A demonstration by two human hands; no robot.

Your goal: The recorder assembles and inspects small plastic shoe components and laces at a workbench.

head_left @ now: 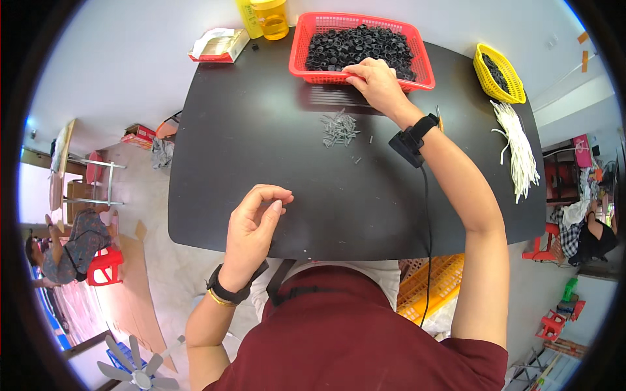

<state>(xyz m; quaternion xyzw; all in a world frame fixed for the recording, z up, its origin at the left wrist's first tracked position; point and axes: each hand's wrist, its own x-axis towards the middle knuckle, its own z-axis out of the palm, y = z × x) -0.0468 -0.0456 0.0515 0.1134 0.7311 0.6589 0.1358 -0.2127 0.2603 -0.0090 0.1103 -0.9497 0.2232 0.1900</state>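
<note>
My right hand [378, 85] is at the near rim of a red plastic basket [297, 52], fingers on the inner side and thumb on the outer, closed on the rim. Many small black round caps [362, 49] fill the basket. Over the near left part of the dark table, my left hand [254, 218] is held with curved fingers, thumb and fingertips slightly apart, nothing visible between them. A small heap of thin grey pieces [339, 128] lies on the table between my hands, with a few loose ones to its right.
At the right stand a yellow basket [482, 72] of dark parts and a bundle of white cords [517, 153]. An orange-handled tool [439, 117] lies beside my right wrist. A box [220, 45] and a yellow jar [272, 19] are at the back left. A black cable [428, 228] hangs from my wrist strap.
</note>
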